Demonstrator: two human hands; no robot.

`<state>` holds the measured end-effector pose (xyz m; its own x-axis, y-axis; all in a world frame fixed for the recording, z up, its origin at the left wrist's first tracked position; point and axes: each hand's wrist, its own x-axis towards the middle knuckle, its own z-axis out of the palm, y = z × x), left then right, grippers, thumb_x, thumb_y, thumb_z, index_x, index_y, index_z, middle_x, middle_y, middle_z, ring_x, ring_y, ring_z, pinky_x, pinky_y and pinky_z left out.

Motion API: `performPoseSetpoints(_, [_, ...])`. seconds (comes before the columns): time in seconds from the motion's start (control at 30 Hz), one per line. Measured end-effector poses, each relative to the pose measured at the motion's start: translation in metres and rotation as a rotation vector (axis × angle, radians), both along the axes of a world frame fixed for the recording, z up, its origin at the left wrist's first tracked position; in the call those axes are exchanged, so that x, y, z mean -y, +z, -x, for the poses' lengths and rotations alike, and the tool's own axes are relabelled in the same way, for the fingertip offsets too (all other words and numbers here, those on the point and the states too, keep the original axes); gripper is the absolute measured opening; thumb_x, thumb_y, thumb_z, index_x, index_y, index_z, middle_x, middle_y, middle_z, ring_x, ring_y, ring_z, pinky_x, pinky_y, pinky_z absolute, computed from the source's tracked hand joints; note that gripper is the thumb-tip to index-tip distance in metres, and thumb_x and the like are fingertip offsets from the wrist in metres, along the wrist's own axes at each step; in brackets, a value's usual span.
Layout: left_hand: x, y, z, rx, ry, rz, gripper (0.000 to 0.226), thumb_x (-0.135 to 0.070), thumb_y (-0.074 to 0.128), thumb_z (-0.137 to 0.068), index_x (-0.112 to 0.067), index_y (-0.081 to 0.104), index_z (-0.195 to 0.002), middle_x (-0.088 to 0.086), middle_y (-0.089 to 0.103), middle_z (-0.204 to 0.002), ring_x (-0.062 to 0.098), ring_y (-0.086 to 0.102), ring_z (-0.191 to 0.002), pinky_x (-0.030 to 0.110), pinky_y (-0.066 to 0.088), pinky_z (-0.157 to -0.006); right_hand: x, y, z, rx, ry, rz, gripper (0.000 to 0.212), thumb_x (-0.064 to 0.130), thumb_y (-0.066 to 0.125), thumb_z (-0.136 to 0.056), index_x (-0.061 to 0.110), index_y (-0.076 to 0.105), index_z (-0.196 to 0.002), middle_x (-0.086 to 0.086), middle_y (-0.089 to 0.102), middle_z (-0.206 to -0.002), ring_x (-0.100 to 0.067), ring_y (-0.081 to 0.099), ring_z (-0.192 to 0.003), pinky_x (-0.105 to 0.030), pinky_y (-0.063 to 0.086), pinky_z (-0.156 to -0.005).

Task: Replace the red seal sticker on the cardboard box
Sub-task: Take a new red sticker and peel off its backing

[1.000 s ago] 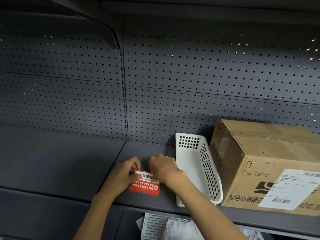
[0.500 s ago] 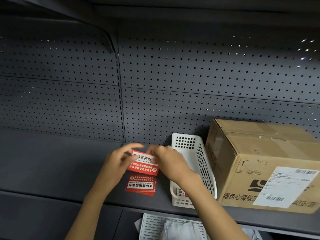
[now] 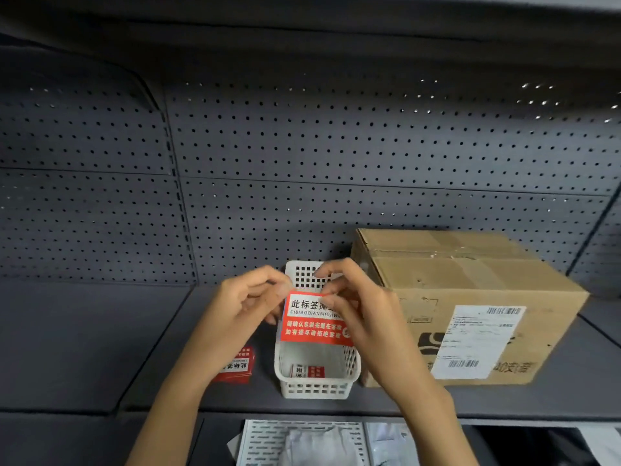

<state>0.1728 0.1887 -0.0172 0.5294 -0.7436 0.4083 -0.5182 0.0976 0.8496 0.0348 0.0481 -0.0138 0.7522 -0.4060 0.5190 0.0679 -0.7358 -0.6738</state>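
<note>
My left hand (image 3: 235, 311) and right hand (image 3: 356, 311) fingers pinch the red seal sticker's (image 3: 314, 322) twelve-o'clock edge; it looks light, floppy, clingy.

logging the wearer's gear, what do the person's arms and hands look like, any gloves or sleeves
Both arms are bare to the bottom edge of the picture, with no sleeves showing. The left hand and right hand wear no gloves. No rings, watch or bands show on the fingers or wrists.

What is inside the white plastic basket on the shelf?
At the near end of the white basket lies one red and white seal sticker. The sticker sheet held over it by both hands covers the far part, so anything there cannot be seen.
</note>
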Motion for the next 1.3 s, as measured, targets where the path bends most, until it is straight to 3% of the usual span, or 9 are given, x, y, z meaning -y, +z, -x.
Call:
performPoseSetpoints(0.2, [0.030, 0.009, 0.032, -0.053, -0.170, -0.026, 0.029, -0.037, 0.049, -0.099, -0.016, 0.055, -0.080, -0.004, 0.061, -0.071, 0.006, 0.055, -0.066, 0.017, 0.043, -0.061, 0.022, 0.009, 0.036, 0.042, 0.002, -0.057, 0.018, 0.006, 0.061, -0.095, 0.023, 0.063, -0.099, 0.012, 0.071, -0.089, -0.003, 0.067, -0.093, -0.006, 0.046, -0.070])
performPoseSetpoints(0.47, [0.060, 0.014, 0.053, -0.065, -0.286, -0.060, 0.026, -0.027, 0.042, -0.102, -0.018, 0.055, -0.081, -0.006, 0.062, -0.074, 0.004, 0.056, -0.066, 0.016, 0.044, -0.059, 0.050, 0.016, 0.062, 0.044, -0.023, -0.095, 0.020, 0.004, 0.060, -0.095, 0.023, 0.065, -0.092, 0.014, 0.071, -0.092, -0.002, 0.067, -0.090, -0.007, 0.046, -0.069])
performPoseSetpoints(0.67, [0.073, 0.013, 0.054, -0.031, -0.273, -0.091, 0.024, -0.041, 0.046, -0.093, -0.022, 0.057, -0.082, 0.013, 0.070, -0.082, 0.009, 0.064, -0.065, 0.018, 0.046, -0.057, 0.061, 0.020, 0.073, 0.041, -0.033, -0.100, 0.020, 0.004, 0.060, -0.095, 0.022, 0.066, -0.088, 0.016, 0.070, -0.090, 0.003, 0.065, -0.085, -0.005, 0.044, -0.066])
performPoseSetpoints(0.77, [0.077, 0.012, 0.054, -0.005, -0.252, -0.107, 0.021, -0.039, 0.048, -0.094, -0.027, 0.057, -0.079, 0.012, 0.069, -0.082, 0.012, 0.061, -0.067, 0.020, 0.046, -0.058, 0.064, 0.022, 0.075, 0.029, -0.025, -0.097, 0.022, 0.004, 0.060, -0.095, 0.023, 0.066, -0.087, 0.016, 0.070, -0.092, 0.004, 0.065, -0.086, -0.005, 0.044, -0.066])
performPoseSetpoints(0.97, [0.074, 0.018, 0.062, 0.012, -0.279, -0.081, 0.028, -0.035, 0.048, -0.096, -0.011, 0.059, -0.085, 0.000, 0.066, -0.071, 0.010, 0.062, -0.066, 0.020, 0.044, -0.064, 0.067, 0.023, 0.076, -0.006, -0.023, -0.066, 0.026, 0.003, 0.060, -0.095, 0.027, 0.065, -0.084, 0.016, 0.070, -0.089, 0.005, 0.065, -0.084, -0.004, 0.042, -0.066])
performPoseSetpoints(1.3, [0.071, 0.025, 0.067, -0.029, -0.280, -0.042, 0.023, -0.016, 0.049, -0.098, -0.001, 0.062, -0.086, 0.016, 0.062, -0.068, 0.011, 0.062, -0.064, 0.013, 0.047, -0.064, 0.068, 0.025, 0.077, -0.021, -0.022, -0.076, 0.020, 0.008, 0.062, -0.094, 0.028, 0.062, -0.091, 0.017, 0.069, -0.093, -0.001, 0.065, -0.090, -0.008, 0.046, -0.068])
